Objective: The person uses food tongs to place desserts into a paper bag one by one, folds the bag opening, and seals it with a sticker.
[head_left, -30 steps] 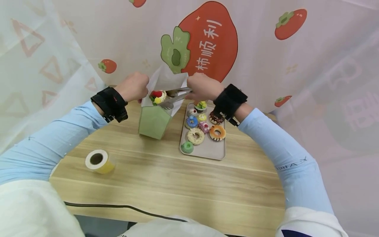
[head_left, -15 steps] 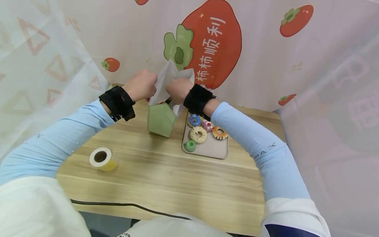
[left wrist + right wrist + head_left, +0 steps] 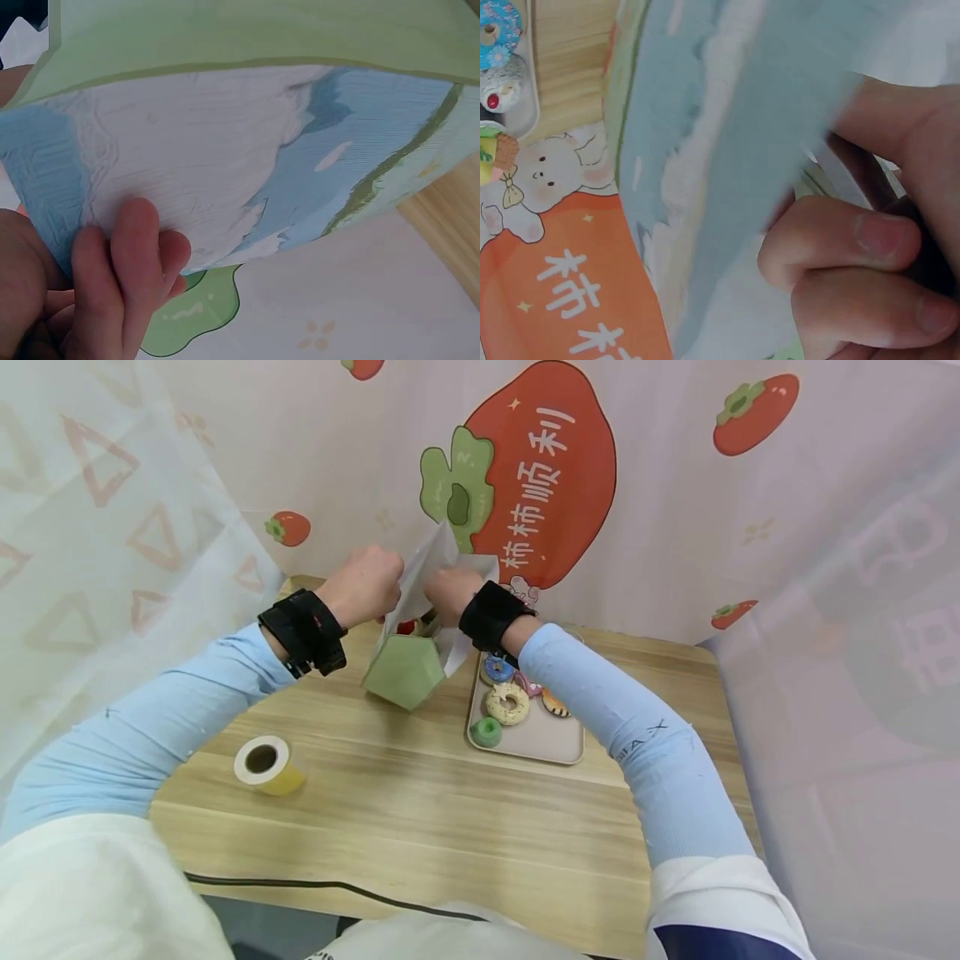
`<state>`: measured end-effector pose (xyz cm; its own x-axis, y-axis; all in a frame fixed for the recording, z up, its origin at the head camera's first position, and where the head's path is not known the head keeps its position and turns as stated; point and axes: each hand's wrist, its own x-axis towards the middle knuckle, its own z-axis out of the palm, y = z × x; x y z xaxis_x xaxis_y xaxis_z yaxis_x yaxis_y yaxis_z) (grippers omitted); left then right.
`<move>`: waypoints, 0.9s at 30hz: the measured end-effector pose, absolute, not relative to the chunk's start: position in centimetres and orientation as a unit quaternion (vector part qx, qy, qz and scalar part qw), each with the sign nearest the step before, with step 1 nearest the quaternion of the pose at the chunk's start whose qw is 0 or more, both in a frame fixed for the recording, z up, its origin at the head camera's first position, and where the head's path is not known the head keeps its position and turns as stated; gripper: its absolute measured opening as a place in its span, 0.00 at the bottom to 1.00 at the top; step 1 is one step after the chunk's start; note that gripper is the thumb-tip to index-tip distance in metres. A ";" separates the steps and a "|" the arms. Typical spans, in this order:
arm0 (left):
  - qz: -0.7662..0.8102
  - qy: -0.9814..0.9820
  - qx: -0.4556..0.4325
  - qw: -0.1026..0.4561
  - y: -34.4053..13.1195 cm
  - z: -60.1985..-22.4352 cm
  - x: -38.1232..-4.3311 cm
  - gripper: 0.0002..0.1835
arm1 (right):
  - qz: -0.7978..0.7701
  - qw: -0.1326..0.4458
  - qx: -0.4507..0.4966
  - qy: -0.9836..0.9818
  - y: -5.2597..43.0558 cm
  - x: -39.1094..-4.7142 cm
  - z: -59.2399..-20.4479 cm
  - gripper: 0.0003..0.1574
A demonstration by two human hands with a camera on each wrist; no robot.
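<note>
A paper bag (image 3: pixel 405 670), light green low down with a blue-and-white painted upper part, tilts over the table. My left hand (image 3: pixel 366 583) pinches its top edge; in the left wrist view the fingers (image 3: pixel 139 255) lie against the painted outside. My right hand (image 3: pixel 453 593) reaches into the bag's mouth, curled round metal tongs (image 3: pixel 851 169), which the bag's wall partly covers in the right wrist view. A bit of red from a fruit-topped pastry (image 3: pixel 406 627) shows just inside the opening; the rest of it is hidden, along with the tong tips.
Right of the bag, a beige tray (image 3: pixel 536 739) bears several toy pastries, among them a cream ring doughnut (image 3: pixel 507 704) and a green one (image 3: pixel 487 732); my right forearm covers part of it. A tape roll (image 3: pixel 270 766) stands at left. A black cable (image 3: pixel 337 884) crosses the front edge.
My right hand has moved left and into the bag's mouth, taking the tongs and pastry down inside. The bag has tilted since half a second ago, my left hand still at its edge.
</note>
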<state>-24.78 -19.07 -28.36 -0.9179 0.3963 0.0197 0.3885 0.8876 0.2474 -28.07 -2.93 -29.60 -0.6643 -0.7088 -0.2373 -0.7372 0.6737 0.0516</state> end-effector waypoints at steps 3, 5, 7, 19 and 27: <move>0.120 0.972 0.204 0.010 -19.0 -28.5 -24.8 0.10 | 0.087 0.098 -0.400 0.907 -3.1 -28.6 -30.9 0.22; 0.119 0.972 0.204 0.006 -19.0 -28.6 -24.8 0.10 | 0.089 0.106 -0.404 0.904 -3.2 -29.0 -31.8 0.22; 0.122 0.971 0.205 0.005 -19.0 -28.8 -24.9 0.10 | 0.087 0.118 -0.407 0.901 -3.3 -29.2 -32.5 0.22; 0.146 0.968 0.201 0.022 -19.0 -29.1 -25.1 0.10 | 0.070 0.144 -0.413 0.897 -3.0 -29.1 -32.7 0.22; 0.154 0.970 0.183 0.043 -19.7 -29.0 -25.2 0.10 | 0.098 0.156 -0.427 0.885 -2.3 -29.3 -30.9 0.20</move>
